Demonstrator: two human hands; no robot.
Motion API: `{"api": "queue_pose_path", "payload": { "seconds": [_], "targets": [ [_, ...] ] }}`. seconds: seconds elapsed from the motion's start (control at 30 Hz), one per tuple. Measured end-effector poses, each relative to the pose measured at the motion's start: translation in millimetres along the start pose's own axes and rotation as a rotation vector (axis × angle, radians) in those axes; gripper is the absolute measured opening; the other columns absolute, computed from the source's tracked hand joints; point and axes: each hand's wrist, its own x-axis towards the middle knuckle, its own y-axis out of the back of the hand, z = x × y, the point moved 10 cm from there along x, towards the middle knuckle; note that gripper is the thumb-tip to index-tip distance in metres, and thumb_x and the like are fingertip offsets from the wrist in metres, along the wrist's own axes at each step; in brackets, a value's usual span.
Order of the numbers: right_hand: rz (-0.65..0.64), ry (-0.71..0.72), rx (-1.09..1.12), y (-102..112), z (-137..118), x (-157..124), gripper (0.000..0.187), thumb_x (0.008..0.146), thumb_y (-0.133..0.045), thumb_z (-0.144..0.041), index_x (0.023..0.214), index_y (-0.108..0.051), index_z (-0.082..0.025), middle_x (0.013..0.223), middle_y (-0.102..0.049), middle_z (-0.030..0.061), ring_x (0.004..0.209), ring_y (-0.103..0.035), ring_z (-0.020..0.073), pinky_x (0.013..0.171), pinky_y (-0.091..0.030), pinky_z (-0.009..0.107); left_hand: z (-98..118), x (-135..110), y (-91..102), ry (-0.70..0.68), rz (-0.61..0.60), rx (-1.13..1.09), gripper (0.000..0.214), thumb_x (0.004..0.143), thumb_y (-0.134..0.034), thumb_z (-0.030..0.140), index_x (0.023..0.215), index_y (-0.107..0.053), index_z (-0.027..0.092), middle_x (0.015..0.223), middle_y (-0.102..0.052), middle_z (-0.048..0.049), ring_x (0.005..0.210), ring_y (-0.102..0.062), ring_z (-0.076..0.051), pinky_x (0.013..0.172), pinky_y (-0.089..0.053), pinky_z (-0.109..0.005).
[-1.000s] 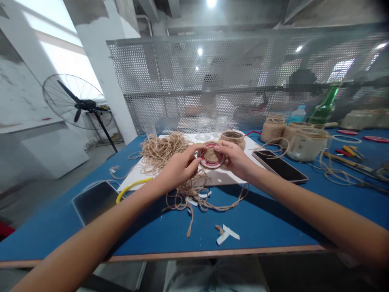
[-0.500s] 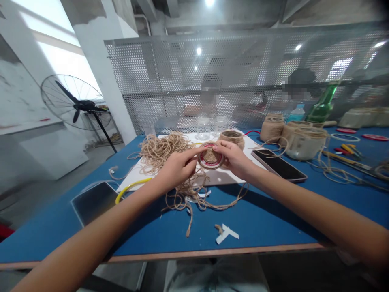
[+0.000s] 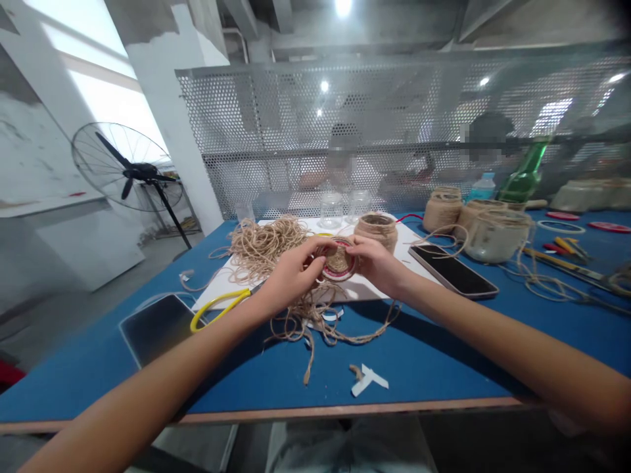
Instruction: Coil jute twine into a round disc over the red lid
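Note:
Both hands hold a round red-rimmed lid (image 3: 338, 261) with a flat coil of jute twine on its face, above the blue table (image 3: 428, 355). My left hand (image 3: 292, 274) grips the lid's left edge, fingers curled, thumb over the top. My right hand (image 3: 375, 261) pinches its right edge. Loose twine (image 3: 320, 315) hangs from the lid and lies in a tangle under the hands. A larger heap of twine (image 3: 263, 242) rests on the white board (image 3: 359, 286) behind.
A twine-wrapped jar (image 3: 377, 230) stands just behind the lid. Phones lie at left (image 3: 155, 326) and right (image 3: 456, 269). More wrapped jars (image 3: 495, 233), a green bottle (image 3: 525, 174) and tools sit at the right. White scraps (image 3: 369, 379) lie near the front edge. People sit behind the perforated screen (image 3: 394, 131).
Both hands have tilted the lid more upright and brought it slightly closer together; the left thumb now curls over its top edge. The view shifted a little.

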Motion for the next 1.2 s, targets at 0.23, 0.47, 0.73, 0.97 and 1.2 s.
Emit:
{"api": "queue_pose_path", "payload": {
  "seconds": [0.23, 0.47, 0.73, 0.97, 1.2],
  "targets": [
    [-0.102, -0.040, -0.217, 0, 5, 2, 0.015, 0.069, -0.062, -0.025, 0.073, -0.051, -0.016, 0.065, -0.052, -0.0012, 0.059, -0.050, 0.0085, 0.054, -0.038, 0.022, 7, 2, -1.9, -0.050, -0.095, 0.052, 0.031, 0.081, -0.040, 0.011, 0.106, -0.055, 0.021, 0.103, -0.061, -0.0013, 0.084, -0.055, -0.012, 0.076, -0.044, -0.026],
    [-0.118, -0.030, -0.244, -3, 2, 0, 0.018, 0.068, -0.065, -0.028, 0.070, -0.052, -0.016, 0.060, -0.051, -0.0026, 0.052, -0.047, 0.0064, 0.049, -0.036, 0.021, -1, 2, -1.1, 0.035, -0.074, -0.030, 0.039, 0.085, -0.040, 0.021, 0.123, -0.041, 0.022, 0.104, -0.060, -0.0060, 0.074, -0.058, -0.011, 0.067, -0.047, -0.024],
    [0.038, -0.001, -0.137, 13, -6, 2, 0.021, 0.066, -0.066, -0.028, 0.068, -0.049, -0.016, 0.060, -0.052, -0.0037, 0.052, -0.048, 0.0068, 0.050, -0.037, 0.021, -14, 1, 1.6, 0.119, -0.057, 0.010, 0.038, 0.084, -0.041, 0.024, 0.121, -0.038, 0.020, 0.079, -0.061, -0.0031, 0.058, -0.056, -0.010, 0.056, -0.045, -0.023],
    [0.100, 0.067, -0.090, 22, -8, 5, 0.022, 0.068, -0.065, -0.027, 0.066, -0.046, -0.016, 0.059, -0.049, -0.0046, 0.050, -0.045, 0.0058, 0.048, -0.033, 0.021, -11, 1, 1.3, 0.107, -0.060, 0.048, 0.042, 0.083, -0.040, 0.020, 0.124, -0.034, 0.017, 0.059, -0.052, 0.0032, 0.053, -0.050, -0.011, 0.055, -0.040, -0.022],
    [0.118, 0.051, -0.090, 24, -4, 5, 0.021, 0.067, -0.065, -0.030, 0.070, -0.049, -0.017, 0.063, -0.050, -0.0030, 0.053, -0.046, 0.0066, 0.049, -0.035, 0.022, -1, 0, 9.0, 0.037, 0.002, 0.255, 0.040, 0.082, -0.040, 0.017, 0.120, -0.046, 0.023, 0.058, -0.051, 0.0046, 0.051, -0.044, -0.008, 0.055, -0.034, -0.020]
  ]
}}
